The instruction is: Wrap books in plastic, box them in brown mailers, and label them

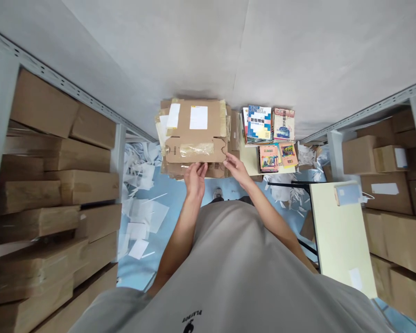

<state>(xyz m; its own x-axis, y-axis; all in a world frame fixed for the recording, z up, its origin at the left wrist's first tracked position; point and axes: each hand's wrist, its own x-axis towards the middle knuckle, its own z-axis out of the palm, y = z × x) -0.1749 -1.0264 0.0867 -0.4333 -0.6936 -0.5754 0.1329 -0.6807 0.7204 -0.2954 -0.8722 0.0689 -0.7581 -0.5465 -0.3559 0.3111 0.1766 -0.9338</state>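
Note:
A flattened cardboard box (194,131) with a white label lies on top of a stack of flattened cardboard (234,132) against the wall. Its near flap (178,155) has shaped cut-outs at the ends and a strip of clear tape across it. My left hand (195,180) has its fingers closed at the near edge of this flap, right of its middle. At the flap's right end, my right hand (236,169) pinches the corner between thumb and fingers. Both hands touch the same box, which still rests on the stack.
Right of the stack, books (259,124) and small booklets (268,158) sit on a pale table (247,159). Shelves of cardboard boxes (93,185) line both sides. Paper scraps (142,212) litter the blue floor. A pale board (336,231) stands at the right, a blue-white box on it.

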